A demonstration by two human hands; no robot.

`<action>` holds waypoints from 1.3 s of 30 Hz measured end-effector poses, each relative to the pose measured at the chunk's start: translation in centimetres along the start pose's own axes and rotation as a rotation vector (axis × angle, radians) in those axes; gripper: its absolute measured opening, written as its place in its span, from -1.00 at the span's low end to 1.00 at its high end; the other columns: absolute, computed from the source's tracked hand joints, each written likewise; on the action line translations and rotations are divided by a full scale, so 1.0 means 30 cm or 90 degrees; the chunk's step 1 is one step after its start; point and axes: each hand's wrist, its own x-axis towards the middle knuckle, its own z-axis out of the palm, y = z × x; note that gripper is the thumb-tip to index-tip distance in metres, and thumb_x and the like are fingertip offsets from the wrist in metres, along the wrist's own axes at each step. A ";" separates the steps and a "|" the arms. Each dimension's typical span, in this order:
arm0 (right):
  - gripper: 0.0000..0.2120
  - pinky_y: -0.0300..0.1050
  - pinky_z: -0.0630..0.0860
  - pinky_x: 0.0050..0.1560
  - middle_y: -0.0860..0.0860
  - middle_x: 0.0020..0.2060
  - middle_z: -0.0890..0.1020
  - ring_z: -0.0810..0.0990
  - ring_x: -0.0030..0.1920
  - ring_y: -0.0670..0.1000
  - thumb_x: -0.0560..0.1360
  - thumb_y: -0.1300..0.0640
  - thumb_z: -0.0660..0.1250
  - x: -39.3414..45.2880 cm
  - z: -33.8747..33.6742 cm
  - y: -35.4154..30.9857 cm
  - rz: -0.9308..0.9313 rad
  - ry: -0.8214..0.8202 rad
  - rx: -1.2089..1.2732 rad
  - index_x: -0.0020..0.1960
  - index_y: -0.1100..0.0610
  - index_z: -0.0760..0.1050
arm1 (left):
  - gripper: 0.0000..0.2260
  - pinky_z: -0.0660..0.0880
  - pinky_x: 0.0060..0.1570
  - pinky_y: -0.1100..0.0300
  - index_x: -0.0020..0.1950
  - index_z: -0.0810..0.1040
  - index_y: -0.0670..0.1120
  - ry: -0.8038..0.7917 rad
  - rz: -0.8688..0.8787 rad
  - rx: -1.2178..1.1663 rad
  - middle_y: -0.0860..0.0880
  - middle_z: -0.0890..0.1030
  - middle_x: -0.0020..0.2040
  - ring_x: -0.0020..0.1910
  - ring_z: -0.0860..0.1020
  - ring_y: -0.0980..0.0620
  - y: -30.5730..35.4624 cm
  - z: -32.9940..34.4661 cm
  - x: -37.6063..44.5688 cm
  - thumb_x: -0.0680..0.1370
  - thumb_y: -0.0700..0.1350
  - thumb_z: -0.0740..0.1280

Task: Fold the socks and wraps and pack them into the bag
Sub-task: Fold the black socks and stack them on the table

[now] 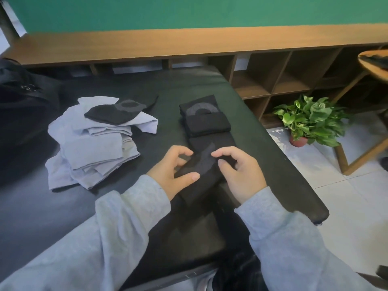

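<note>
The long black sock with a grey heel patch [201, 164] lies lengthwise away from the person on the black padded bench [262, 143], pinched at mid-length between the left hand [170, 175] and the right hand [241, 173], both equally near.

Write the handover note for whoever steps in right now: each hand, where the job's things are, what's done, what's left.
Left hand: fingers curled, pinching the near part of the long black sock with a grey heel patch lying on the black padded table.
Right hand: fingers curled on the same sock's right edge.
Done: a stack of folded black socks sits just beyond the hands.
Left: finish folding this sock; one more black sock lies on the pile of pale blue cloth wraps at left, which looks only loosely folded. The black bag stands at the far left edge; nothing visibly packed yet.
</note>
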 end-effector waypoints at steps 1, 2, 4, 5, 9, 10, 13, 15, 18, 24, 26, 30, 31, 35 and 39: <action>-0.63 -0.46 0.37 0.02 -0.21 -0.06 0.58 0.51 0.02 -0.20 0.51 0.30 0.26 0.015 -0.004 0.007 0.008 0.027 -0.009 -0.21 -0.19 0.50 | -0.61 0.41 0.23 0.10 0.03 0.33 0.28 0.005 0.012 -0.014 0.04 0.54 0.07 0.17 0.50 0.03 0.000 -0.001 0.009 0.46 -0.14 0.42; -0.62 -0.37 0.38 0.09 -0.16 -0.04 0.59 0.51 0.07 -0.14 0.51 0.30 0.26 0.030 -0.008 0.013 0.016 0.049 -0.017 -0.24 -0.18 0.50 | -0.58 0.43 0.17 0.15 -0.01 0.33 0.30 0.013 0.027 -0.023 0.08 0.52 0.08 0.17 0.49 0.04 0.001 -0.001 0.020 0.45 -0.18 0.43; -0.67 -0.27 0.37 0.18 -0.12 0.01 0.57 0.49 0.14 -0.10 0.53 0.27 0.25 0.060 -0.019 0.020 0.028 0.065 -0.037 -0.21 -0.15 0.51 | -0.62 0.49 -0.06 0.24 -0.10 0.39 0.24 0.047 0.047 -0.036 0.11 0.51 0.09 0.08 0.53 -0.01 0.007 0.001 0.051 0.45 -0.25 0.41; -0.72 -0.30 0.34 0.19 -0.14 0.03 0.54 0.47 0.16 -0.12 0.54 0.25 0.25 0.075 -0.025 0.023 0.033 0.059 -0.053 -0.16 -0.12 0.53 | -0.66 0.51 -0.12 0.27 -0.14 0.42 0.18 0.071 0.052 -0.042 0.09 0.51 0.10 0.05 0.55 -0.03 0.010 0.002 0.069 0.45 -0.27 0.40; -0.80 -0.52 0.22 0.05 -0.19 0.05 0.43 0.35 0.09 -0.25 0.55 0.20 0.25 0.136 -0.045 0.034 0.049 0.048 -0.104 0.07 -0.02 0.57 | -0.73 0.46 0.08 0.25 -0.18 0.48 0.13 0.170 0.064 -0.018 0.08 0.46 0.09 0.04 0.53 0.03 0.027 0.013 0.148 0.47 -0.27 0.39; -0.79 -0.53 0.21 0.03 -0.19 0.06 0.41 0.33 0.08 -0.26 0.55 0.19 0.25 0.150 -0.046 0.036 0.052 0.049 -0.118 0.11 0.00 0.56 | -0.75 0.43 0.08 0.31 -0.15 0.49 0.12 0.181 0.063 -0.004 0.09 0.43 0.09 0.02 0.52 0.07 0.031 0.016 0.166 0.48 -0.26 0.37; -0.76 -0.52 0.21 0.02 -0.15 0.12 0.40 0.32 0.07 -0.24 0.54 0.17 0.28 0.187 -0.043 0.042 0.057 0.057 -0.163 0.18 0.01 0.54 | -0.78 0.38 0.07 0.38 -0.01 0.53 0.07 0.182 0.046 0.018 0.09 0.36 0.15 -0.05 0.49 0.20 0.035 0.028 0.213 0.50 -0.26 0.34; -0.72 -0.39 0.26 0.08 -0.10 0.21 0.41 0.38 0.07 -0.18 0.52 0.16 0.30 0.204 -0.031 0.050 0.069 0.058 -0.177 0.22 0.03 0.51 | -0.76 0.36 0.10 0.37 0.09 0.55 0.01 0.177 0.033 0.018 0.11 0.31 0.19 -0.10 0.46 0.27 0.032 0.041 0.229 0.51 -0.27 0.33; -0.62 -0.29 0.32 0.15 -0.03 0.33 0.34 0.47 0.15 -0.03 0.51 0.11 0.33 0.215 -0.007 0.064 0.110 0.028 -0.191 0.32 0.08 0.43 | -0.74 0.36 0.14 0.37 0.19 0.52 -0.07 0.201 0.035 0.043 0.11 0.28 0.23 -0.02 0.43 0.21 0.019 0.065 0.237 0.54 -0.28 0.28; -0.51 -0.16 0.25 0.32 -0.07 0.47 0.11 0.21 0.42 0.00 0.56 -0.02 0.23 0.209 0.035 0.100 0.132 -0.028 -0.327 0.45 0.05 0.25 | -0.72 0.29 0.31 0.21 0.28 0.49 -0.08 0.187 0.054 0.224 0.03 0.29 0.37 0.30 0.32 0.05 -0.031 0.084 0.232 0.57 -0.13 0.27; -0.50 -0.08 0.12 0.42 -0.04 0.51 0.03 0.00 0.50 0.01 0.57 -0.07 0.19 0.213 0.041 0.118 0.115 -0.029 -0.425 0.47 0.01 0.20 | -0.68 0.21 0.32 0.22 0.34 0.45 -0.05 0.150 0.053 0.313 0.05 0.28 0.39 0.36 0.19 0.07 -0.044 0.081 0.225 0.58 -0.06 0.24; -0.48 0.02 -0.11 0.47 0.02 0.52 -0.15 -0.25 0.50 0.09 0.58 -0.05 0.18 0.190 0.062 0.117 0.070 0.044 -0.515 0.49 -0.09 0.10 | -0.62 0.13 0.38 0.13 0.42 0.32 0.10 0.070 0.033 0.403 0.11 0.26 0.43 0.43 0.06 0.09 -0.048 0.051 0.203 0.60 0.05 0.17; -0.47 0.01 -0.15 0.46 0.03 0.52 -0.14 -0.25 0.50 0.09 0.57 -0.01 0.20 0.170 0.074 0.110 0.035 0.072 -0.498 0.49 -0.10 0.10 | -0.63 0.12 0.38 0.10 0.41 0.33 0.12 0.079 0.053 0.400 0.12 0.26 0.43 0.44 0.05 0.08 -0.047 0.036 0.194 0.60 0.05 0.17; -0.47 0.00 -0.12 0.43 0.07 0.51 0.07 -0.09 0.51 0.10 0.50 0.10 0.32 0.067 0.161 0.087 -0.125 0.137 -0.418 0.43 -0.01 0.26 | -0.68 0.26 0.32 -0.13 0.28 0.51 0.01 0.247 0.166 0.364 -0.05 0.41 0.36 0.38 0.25 -0.09 -0.072 -0.068 0.157 0.52 -0.07 0.30; -0.47 0.01 -0.03 0.40 0.06 0.47 0.23 0.05 0.48 0.07 0.43 0.08 0.34 -0.027 0.290 0.087 -0.198 0.101 -0.392 0.37 0.01 0.32 | -0.63 0.15 0.34 -0.11 0.29 0.49 -0.06 0.367 0.081 0.455 -0.12 0.27 0.46 0.46 0.14 -0.14 -0.111 -0.206 0.148 0.48 -0.15 0.36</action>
